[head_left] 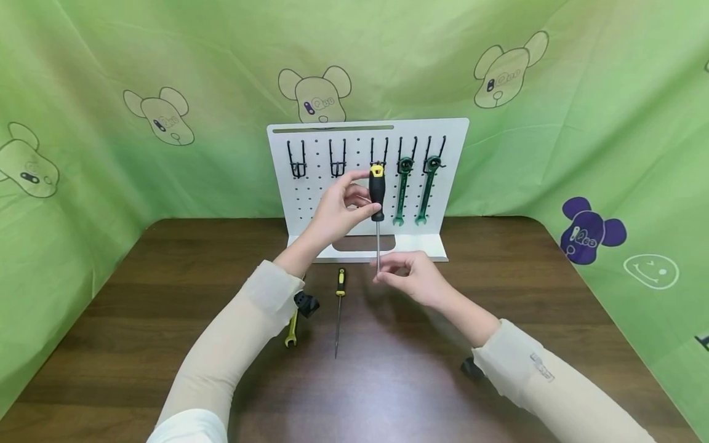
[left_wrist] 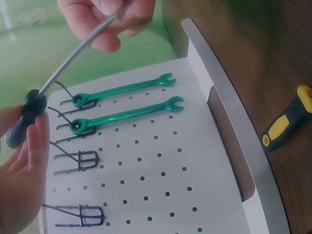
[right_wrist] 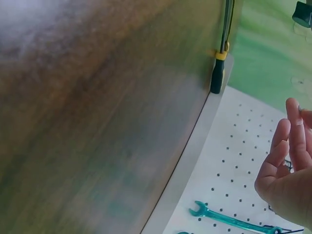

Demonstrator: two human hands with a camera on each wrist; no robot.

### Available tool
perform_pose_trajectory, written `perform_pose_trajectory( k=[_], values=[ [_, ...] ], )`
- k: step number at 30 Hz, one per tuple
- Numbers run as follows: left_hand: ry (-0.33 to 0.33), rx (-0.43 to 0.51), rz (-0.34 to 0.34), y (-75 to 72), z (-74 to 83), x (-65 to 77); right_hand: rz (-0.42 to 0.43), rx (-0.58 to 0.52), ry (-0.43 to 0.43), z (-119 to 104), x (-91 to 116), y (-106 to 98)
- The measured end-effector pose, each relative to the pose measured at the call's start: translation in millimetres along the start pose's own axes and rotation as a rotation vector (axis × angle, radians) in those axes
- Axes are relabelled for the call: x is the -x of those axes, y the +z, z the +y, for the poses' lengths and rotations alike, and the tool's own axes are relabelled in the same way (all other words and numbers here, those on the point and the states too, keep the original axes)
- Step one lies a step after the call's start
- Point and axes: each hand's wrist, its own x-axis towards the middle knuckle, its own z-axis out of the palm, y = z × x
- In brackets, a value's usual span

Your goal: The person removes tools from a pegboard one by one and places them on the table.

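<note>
While the left hand (head_left: 340,208) has its grip closed round the handle of one screwdriver (head_left: 376,191), upright before the white pegboard (head_left: 318,184), the right hand (head_left: 415,278) pinches its shaft (head_left: 378,243) low down. Two green wrenches (head_left: 426,194) hang there; a second screwdriver (head_left: 340,283) and one yellow wrench (head_left: 292,333) lie on the brown tabletop (head_left: 388,369). The left wrist view shows only the second screwdriver's handle, the head view all of it. Printed green cloth (head_left: 221,61) hangs behind.
</note>
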Motion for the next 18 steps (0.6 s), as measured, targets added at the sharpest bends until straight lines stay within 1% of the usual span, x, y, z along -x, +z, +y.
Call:
perform_pose_trajectory(
  k=[5,9,13,15,18],
  values=[
    [0.009,0.012,-0.013,-0.1,1.9,3.6,-0.036,-0.003,-0.016,-1,6,1],
    [0.001,0.018,-0.032,1.1,2.3,7.3,-0.06,-0.008,-0.045,1,12,2],
    [-0.002,0.031,-0.042,1.7,0.1,11.4,-0.115,-0.017,-0.07,1,17,5],
    [-0.003,0.036,-0.049,1.8,-1.6,13.2,-0.145,-0.023,-0.072,0,19,6],
    [0.015,0.043,-0.07,1.0,-4.7,15.1,-0.176,-0.018,-0.061,-1,22,7]
  ],
)
